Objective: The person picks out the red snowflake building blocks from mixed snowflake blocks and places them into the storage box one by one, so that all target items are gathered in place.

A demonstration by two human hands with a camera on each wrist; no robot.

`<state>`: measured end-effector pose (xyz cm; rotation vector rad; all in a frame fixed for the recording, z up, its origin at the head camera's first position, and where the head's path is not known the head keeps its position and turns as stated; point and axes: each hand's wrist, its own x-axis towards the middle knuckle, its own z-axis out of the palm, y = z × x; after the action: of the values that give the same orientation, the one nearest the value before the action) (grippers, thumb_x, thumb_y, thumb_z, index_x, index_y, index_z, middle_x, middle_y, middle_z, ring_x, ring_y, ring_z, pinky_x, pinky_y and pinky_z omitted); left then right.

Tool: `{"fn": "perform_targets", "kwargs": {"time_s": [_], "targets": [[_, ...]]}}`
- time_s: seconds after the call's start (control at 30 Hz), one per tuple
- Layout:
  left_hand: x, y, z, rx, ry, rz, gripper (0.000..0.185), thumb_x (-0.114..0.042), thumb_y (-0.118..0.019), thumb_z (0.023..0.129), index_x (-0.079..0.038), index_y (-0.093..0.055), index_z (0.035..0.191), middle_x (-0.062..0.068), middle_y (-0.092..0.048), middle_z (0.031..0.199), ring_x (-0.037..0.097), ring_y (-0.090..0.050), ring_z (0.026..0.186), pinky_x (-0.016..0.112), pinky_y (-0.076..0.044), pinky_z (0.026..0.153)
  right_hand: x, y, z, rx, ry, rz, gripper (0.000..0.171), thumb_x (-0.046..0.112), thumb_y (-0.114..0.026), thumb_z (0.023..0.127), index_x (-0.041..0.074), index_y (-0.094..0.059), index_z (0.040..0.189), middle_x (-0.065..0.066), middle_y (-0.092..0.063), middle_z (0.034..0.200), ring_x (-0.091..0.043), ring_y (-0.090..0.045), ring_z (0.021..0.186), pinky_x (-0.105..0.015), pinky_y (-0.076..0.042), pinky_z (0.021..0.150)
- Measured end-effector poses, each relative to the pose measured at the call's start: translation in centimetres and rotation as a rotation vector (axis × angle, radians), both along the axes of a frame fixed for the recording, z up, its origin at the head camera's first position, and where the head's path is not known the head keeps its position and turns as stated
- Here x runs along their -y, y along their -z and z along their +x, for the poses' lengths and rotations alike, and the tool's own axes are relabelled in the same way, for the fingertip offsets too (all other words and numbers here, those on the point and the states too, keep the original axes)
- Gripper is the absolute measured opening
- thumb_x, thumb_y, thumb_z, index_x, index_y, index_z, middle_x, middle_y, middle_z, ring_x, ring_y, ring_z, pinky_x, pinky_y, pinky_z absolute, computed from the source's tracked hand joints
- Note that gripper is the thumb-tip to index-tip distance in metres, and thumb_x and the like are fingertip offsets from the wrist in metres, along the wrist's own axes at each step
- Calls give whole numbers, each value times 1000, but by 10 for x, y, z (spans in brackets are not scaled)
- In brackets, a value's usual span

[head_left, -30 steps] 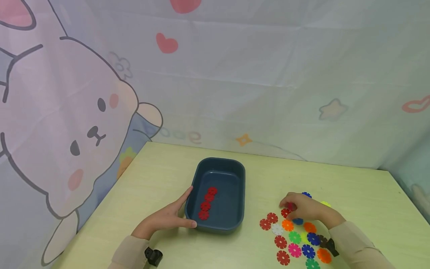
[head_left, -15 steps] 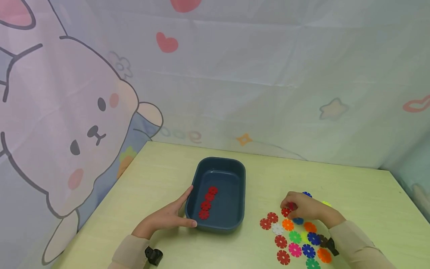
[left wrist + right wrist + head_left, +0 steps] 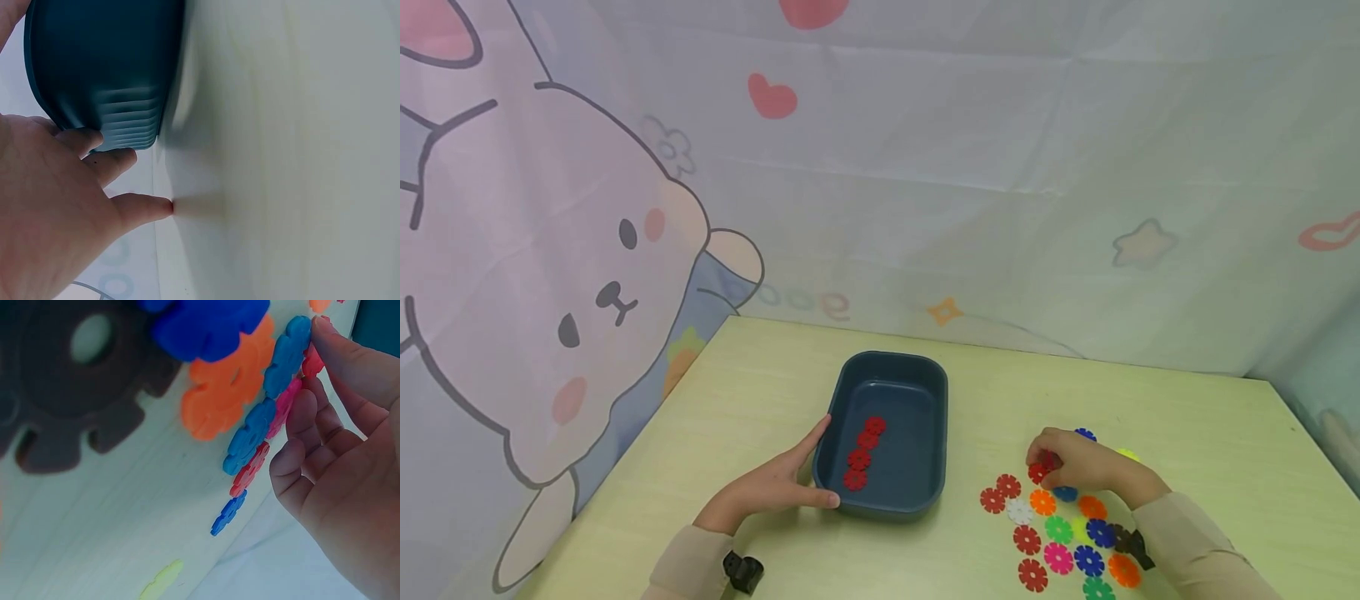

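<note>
The left hand rests against the near left corner of a dark blue rectangular bin. Its thumb lies at the near wall and its fingers spread along the left side. Inside the bin, several red snowflake discs form a slanting row. On the right, the right hand reaches down among loose discs, thumb and fingertips curled about a red snowflake disc. That disc is partly hidden by the fingers. Close beside them lie a pink disc and a blue disc.
Loose discs in several colours cover the table's right side, including a white one, a magenta one and red ones. A pale yellow-green table runs back to a printed cloth.
The red disc under the right fingertips has tilted and shifted slightly. Both hands and the bin stay almost in place.
</note>
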<state>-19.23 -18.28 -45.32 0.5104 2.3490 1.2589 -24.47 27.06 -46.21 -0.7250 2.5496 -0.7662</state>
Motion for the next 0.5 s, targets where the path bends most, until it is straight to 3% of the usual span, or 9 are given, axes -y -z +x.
{"fn": "perform_targets", "kwargs": {"time_s": [0.3, 0.5], "targets": [[0, -2, 0, 3, 3, 5, 111, -40, -76, 82, -24, 4, 156, 8, 3, 162, 36, -3, 147, 63, -17, 111, -1, 1, 0, 27, 28, -4, 23, 10, -76, 82, 11, -62, 100, 2, -58, 92, -17, -53, 85, -31, -53, 77], [1, -2, 1, -1, 3, 3, 111, -41, -77, 82, -25, 4, 156, 8, 2, 162, 36, -4, 147, 63, -17, 111, -1, 0, 0, 28, 41, -7, 23, 11, -77, 82, 13, -63, 100, 3, -58, 90, -17, -53, 84, -28, -52, 76]]}}
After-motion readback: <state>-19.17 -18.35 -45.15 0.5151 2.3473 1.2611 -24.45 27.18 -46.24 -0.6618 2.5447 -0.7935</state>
